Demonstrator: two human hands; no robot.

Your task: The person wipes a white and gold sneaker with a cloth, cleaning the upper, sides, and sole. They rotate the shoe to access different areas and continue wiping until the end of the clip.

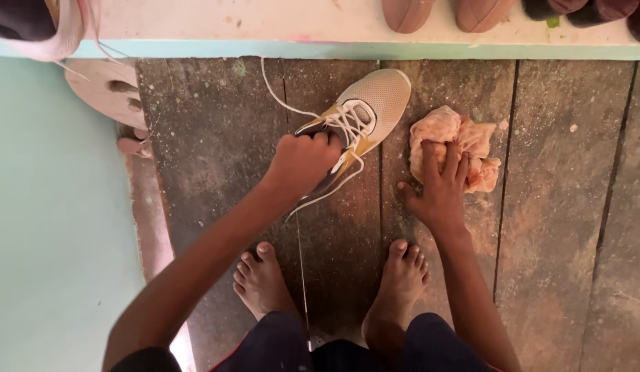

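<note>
A beige mesh sneaker (372, 105) with white laces and yellow trim stands on dark wooden floorboards (554, 227), toe pointing away from me. My left hand (302, 160) is closed around its heel end. One loose lace (273, 88) trails up to the left. To the right lies a crumpled peach-coloured cloth (471, 141). My right hand (440, 182) rests flat on the cloth's lower left part, fingers spread. My two bare feet (265, 279) stand on the boards below the shoe.
A pale shelf edge (265, 31) runs across the top, with brown and dark shoes (409, 12) on it. A white shoe (51, 27) sits at the top left. A sandal (106, 89) lies by a light green wall (51, 207) on the left.
</note>
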